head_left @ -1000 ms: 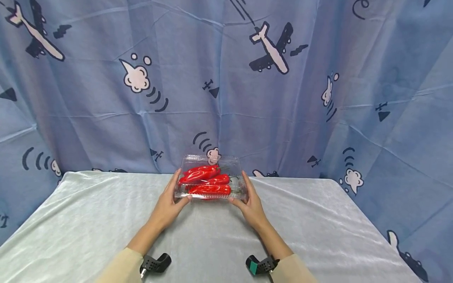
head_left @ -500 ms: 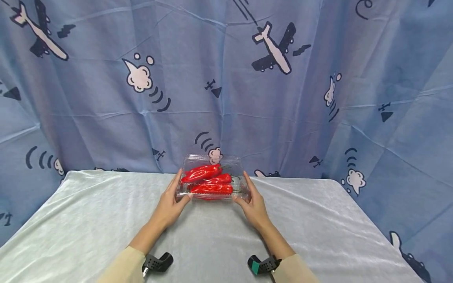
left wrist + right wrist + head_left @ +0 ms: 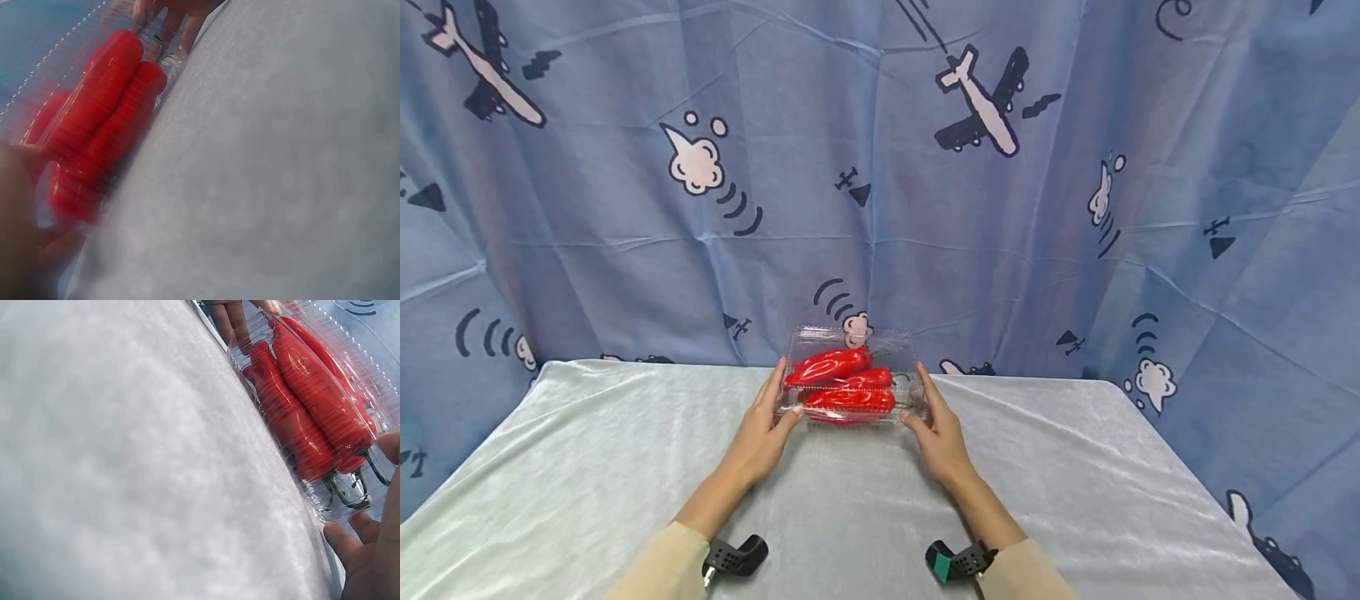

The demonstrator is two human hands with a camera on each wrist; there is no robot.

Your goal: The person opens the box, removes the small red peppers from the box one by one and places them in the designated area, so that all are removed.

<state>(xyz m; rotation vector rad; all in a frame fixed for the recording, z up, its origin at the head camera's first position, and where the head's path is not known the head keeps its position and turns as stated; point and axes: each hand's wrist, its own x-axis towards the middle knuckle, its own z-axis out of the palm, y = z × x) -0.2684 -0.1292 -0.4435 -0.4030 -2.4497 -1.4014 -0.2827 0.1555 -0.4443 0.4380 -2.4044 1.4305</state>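
A clear plastic clamshell box (image 3: 912, 350) holds several long red peppers (image 3: 850, 400) with green stems, also plain in the right wrist view. My left hand (image 3: 757, 442) grips the box's left end, thumb at the front corner and fingers along the side. At the right end my right hand (image 3: 942, 442) grips it in the same way. From the right wrist, the thumb shows above the box and fingertips (image 3: 340, 540) below it. The lid looks closed over the peppers (image 3: 100, 100). Parts of the fingers are hidden behind the box.
A table under a pale, velvety cloth (image 3: 850, 517) lies beneath the forearms. Right behind its far edge hangs a blue curtain (image 3: 790, 167) printed with airplanes and clouds. Black wrist straps (image 3: 733, 557) with camera mounts sit at both sleeve cuffs.
The whole head view has shifted slightly, so everything sits a little farther right. Both thumbs have slid slightly outward along the box's front edge. The hands keep their hold on the box.
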